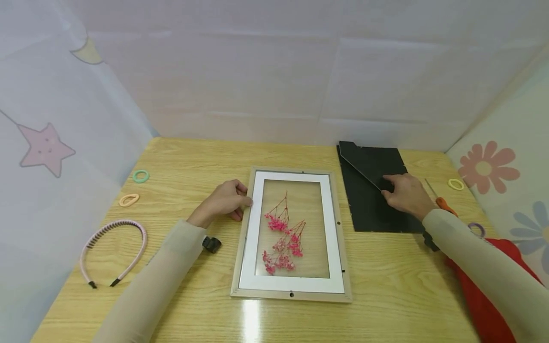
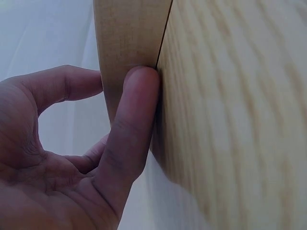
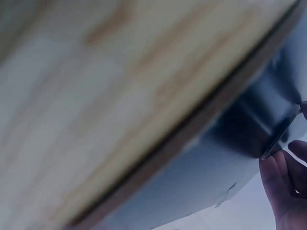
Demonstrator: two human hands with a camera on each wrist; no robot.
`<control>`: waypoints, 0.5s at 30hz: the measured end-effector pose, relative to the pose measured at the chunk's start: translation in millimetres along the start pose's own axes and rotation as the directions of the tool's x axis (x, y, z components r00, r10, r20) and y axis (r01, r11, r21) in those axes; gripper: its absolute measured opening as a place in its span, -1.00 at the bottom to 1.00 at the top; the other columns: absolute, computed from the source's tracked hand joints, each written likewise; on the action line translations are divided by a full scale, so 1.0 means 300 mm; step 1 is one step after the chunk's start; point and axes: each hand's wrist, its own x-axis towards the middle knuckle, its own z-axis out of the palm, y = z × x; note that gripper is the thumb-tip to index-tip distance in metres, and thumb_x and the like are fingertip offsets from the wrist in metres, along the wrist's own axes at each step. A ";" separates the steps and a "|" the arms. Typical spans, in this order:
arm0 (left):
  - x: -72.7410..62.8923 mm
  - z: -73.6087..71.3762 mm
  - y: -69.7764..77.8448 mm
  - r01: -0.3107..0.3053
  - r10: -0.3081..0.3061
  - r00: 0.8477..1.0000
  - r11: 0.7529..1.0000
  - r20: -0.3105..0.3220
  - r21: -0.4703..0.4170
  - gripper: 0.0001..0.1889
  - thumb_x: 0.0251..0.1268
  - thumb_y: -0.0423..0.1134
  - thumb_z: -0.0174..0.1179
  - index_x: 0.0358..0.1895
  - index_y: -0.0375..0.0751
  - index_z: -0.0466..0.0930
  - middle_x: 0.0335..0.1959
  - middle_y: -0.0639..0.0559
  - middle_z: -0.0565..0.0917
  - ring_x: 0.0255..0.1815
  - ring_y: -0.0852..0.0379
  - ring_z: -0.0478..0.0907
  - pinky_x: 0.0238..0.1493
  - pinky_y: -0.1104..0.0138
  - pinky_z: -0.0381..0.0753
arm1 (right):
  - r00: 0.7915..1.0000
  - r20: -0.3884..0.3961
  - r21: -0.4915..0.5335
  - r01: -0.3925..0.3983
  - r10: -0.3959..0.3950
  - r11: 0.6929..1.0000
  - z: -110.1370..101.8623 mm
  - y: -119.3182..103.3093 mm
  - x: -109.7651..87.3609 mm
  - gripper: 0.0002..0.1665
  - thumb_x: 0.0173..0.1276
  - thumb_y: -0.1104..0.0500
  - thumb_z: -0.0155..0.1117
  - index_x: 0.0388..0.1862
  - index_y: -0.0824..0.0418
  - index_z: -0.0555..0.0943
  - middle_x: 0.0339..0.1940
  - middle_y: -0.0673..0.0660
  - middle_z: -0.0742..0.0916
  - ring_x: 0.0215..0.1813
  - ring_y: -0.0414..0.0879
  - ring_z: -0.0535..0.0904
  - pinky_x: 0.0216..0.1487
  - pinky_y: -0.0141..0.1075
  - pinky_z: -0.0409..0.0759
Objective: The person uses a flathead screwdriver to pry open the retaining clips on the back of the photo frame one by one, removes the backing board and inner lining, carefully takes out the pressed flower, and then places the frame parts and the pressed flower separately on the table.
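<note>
A pale wooden picture frame (image 1: 291, 296) lies flat in the middle of the table, with a white mat (image 1: 257, 228) and pink dried flowers (image 1: 279, 224) behind its clear pane. My left hand (image 1: 225, 199) grips the frame's left edge; in the left wrist view, one fingertip is on the wooden side (image 2: 134, 33) and another digit touches its upper edge. To the right lies a black backing board (image 1: 358, 209) with a stand leg (image 1: 358, 159) raised from it at an angle. My right hand (image 1: 406, 194) pinches that leg by its edge, partly hiding the board.
A pink headband (image 1: 143, 238), an orange ring (image 1: 128, 200) and a green ring (image 1: 140, 176) lie at left. At right are an orange-handled screwdriver (image 1: 446, 206), a yellow ring (image 1: 455, 184), a purple ring (image 1: 477, 228) and red cloth (image 1: 484, 300). Fabric walls surround the table.
</note>
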 end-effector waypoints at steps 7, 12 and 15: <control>-0.005 0.003 0.010 -0.003 0.003 1.000 1.000 0.015 0.014 -0.58 0.32 -0.20 0.29 0.12 -0.30 0.40 -0.20 -0.17 0.59 -0.48 0.00 0.68 -0.38 0.16 0.82 | 0.998 0.055 -0.035 0.009 -0.008 0.999 -0.003 -0.010 0.017 -0.47 0.38 0.15 0.23 0.25 0.42 0.58 0.17 0.46 0.69 0.18 0.43 0.58 0.22 0.31 0.54; -0.024 0.008 0.019 0.000 -0.001 0.999 0.999 0.041 0.041 -0.60 0.31 -0.19 0.27 0.09 -0.29 0.39 -0.23 -0.17 0.60 -0.47 0.01 0.69 -0.38 0.19 0.81 | 0.996 0.090 -0.067 0.024 -0.018 0.997 -0.012 -0.026 0.038 -0.49 0.40 0.17 0.19 0.25 0.42 0.59 0.18 0.47 0.68 0.22 0.43 0.57 0.24 0.30 0.54; -0.036 0.005 0.021 -0.004 -0.001 0.998 0.998 0.065 0.070 -0.60 0.32 -0.17 0.27 0.08 -0.29 0.38 -0.27 -0.17 0.63 -0.46 0.01 0.69 -0.37 0.21 0.81 | 0.993 0.113 -0.062 0.022 -0.015 0.998 -0.019 -0.031 0.039 -0.48 0.41 0.17 0.19 0.26 0.42 0.58 0.24 0.47 0.65 0.29 0.43 0.52 0.30 0.31 0.50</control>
